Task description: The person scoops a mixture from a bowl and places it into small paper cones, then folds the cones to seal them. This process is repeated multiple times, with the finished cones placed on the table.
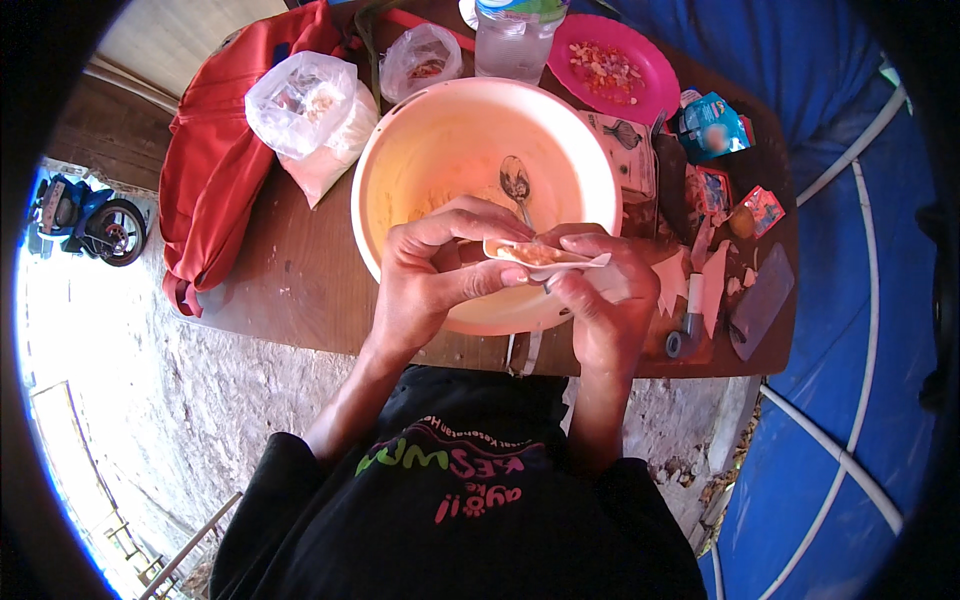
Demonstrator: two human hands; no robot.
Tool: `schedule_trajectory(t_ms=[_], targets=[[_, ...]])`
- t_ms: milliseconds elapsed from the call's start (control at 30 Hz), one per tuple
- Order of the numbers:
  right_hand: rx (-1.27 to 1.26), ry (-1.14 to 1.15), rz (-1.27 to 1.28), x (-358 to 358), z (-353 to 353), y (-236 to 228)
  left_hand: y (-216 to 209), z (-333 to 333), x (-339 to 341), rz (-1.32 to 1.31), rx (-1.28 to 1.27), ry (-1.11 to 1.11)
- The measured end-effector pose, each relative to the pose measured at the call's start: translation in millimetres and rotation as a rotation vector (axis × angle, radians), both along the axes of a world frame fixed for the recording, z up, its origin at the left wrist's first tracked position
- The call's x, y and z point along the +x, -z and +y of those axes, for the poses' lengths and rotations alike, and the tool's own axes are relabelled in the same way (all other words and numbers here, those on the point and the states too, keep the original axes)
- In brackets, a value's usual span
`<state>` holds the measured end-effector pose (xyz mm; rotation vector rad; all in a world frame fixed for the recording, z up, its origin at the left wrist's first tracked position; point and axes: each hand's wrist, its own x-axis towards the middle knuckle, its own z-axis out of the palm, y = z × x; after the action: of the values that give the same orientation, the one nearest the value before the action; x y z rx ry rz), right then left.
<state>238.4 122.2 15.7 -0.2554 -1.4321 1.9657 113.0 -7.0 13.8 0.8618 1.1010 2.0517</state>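
White, thin, curved wrapper (562,267) with orange-brown filling (535,252) is pinched narrowly by the fingers of the left hand (430,262) and right hand (616,284), with 1 shiny metal spoon (515,178) seen beyond the fingertips in a round, pale-orange plastic basin (450,130).

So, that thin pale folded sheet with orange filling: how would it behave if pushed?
The thin pale sheet is probably floppy, given its curved edges; may tear, looking thin; and could spill, since the orange filling lies exposed.
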Motion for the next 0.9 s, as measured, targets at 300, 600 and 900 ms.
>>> schedule_trajectory(t_ms=[300,600,900], targets=[[0.034,0.169,-0.002,-6,-11,-3,-6,0,4,-0.024,-0.127,-0.073],[0.153,0.235,0.04,-10,-16,-7,-7,1,6,-0.023,-0.137,-0.136],[0.356,0.161,-0.104,-5,-3,-10,-4,-2,2,-0.103,-0.086,-0.026]])
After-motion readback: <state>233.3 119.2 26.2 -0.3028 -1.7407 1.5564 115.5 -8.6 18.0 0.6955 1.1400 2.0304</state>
